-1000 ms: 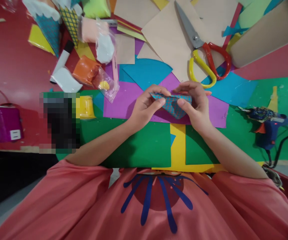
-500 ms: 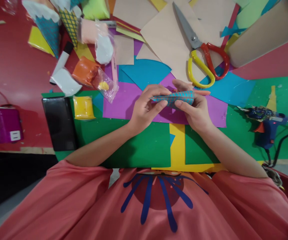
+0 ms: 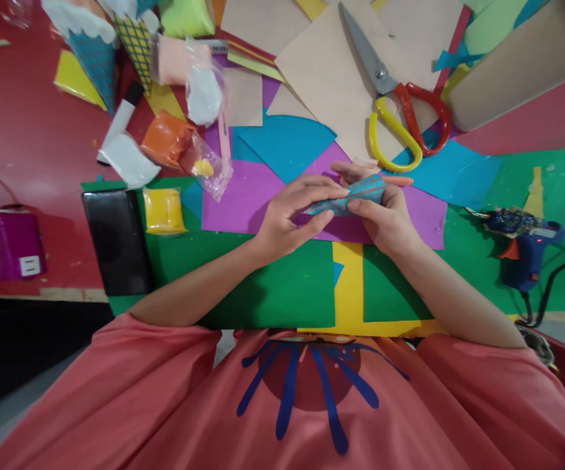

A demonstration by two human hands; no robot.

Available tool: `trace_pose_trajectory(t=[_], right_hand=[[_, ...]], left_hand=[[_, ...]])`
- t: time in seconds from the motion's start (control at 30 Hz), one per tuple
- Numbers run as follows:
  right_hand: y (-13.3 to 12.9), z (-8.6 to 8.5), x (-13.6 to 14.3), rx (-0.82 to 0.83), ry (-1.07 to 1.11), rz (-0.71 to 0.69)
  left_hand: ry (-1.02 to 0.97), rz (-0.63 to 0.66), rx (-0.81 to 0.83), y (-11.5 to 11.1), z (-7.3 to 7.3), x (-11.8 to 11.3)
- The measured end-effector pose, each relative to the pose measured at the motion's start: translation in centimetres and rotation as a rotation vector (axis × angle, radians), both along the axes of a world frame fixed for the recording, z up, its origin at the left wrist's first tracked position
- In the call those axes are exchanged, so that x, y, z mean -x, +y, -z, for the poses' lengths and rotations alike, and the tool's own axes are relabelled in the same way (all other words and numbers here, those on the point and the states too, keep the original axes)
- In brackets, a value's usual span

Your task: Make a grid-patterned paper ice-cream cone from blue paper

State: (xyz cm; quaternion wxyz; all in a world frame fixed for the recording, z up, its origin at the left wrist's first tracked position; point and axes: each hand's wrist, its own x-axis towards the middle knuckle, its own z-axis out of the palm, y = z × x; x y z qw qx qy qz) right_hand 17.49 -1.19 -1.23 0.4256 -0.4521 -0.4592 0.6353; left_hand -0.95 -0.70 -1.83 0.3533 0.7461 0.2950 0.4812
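A small blue cone with a dark grid pattern [image 3: 368, 189] lies sideways between my two hands, its narrow end to the left. My left hand [image 3: 289, 219] pinches the narrow end between thumb and fingers. The wide end is gripped by my right hand [image 3: 390, 219], thumb on the near side and fingers behind. Beneath the hands is purple paper [image 3: 238, 196]. Scissors with one yellow and one red handle [image 3: 385, 81] rest just beyond my right hand on beige paper [image 3: 311, 72].
Bags of clay, one orange [image 3: 167, 139], a marker [image 3: 121, 121] and two decorated cones, one blue [image 3: 93, 62], lie at the upper left. A black phone [image 3: 117, 241] is at left. A glue gun [image 3: 530, 251] lies right, below a cardboard tube [image 3: 517, 65].
The cone has tilted, its wide end turning up and its narrow end down. The fingers of my left hand have shifted slightly right over it.
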Motion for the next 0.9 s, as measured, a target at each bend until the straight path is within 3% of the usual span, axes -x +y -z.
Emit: trace_pose_trajectory(t=[0.9], right_hand=[[0.09,0.67,-0.42,0.006,0.038,-0.07]], left_hand=[[0.218,0.011,-0.093,0.05,0.12,0.4]])
